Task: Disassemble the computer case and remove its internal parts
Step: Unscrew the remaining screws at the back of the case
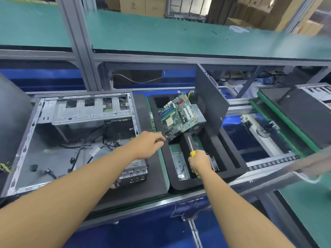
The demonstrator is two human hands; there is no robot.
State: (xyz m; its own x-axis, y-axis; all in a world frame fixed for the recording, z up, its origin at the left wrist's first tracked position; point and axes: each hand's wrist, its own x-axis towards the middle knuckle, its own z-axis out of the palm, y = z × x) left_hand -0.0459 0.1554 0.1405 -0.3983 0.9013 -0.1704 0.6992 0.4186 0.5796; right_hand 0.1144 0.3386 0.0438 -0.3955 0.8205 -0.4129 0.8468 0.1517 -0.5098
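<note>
— Vantage?
— A single wide-angle view is taken from head height, directed forward and down.
— Nearness?
— The open computer case (53, 158) and the foam tray (206, 183) are framed close below; the green shelf (152, 33) is caught farther off at the top.

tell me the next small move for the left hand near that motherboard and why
Probably draw the left hand back to the open case. The motherboard already lies tilted on the power supply in the foam tray, and the hand seems to hold nothing, while cables lie in the case. The right hand grips the screwdriver, ready.
</note>
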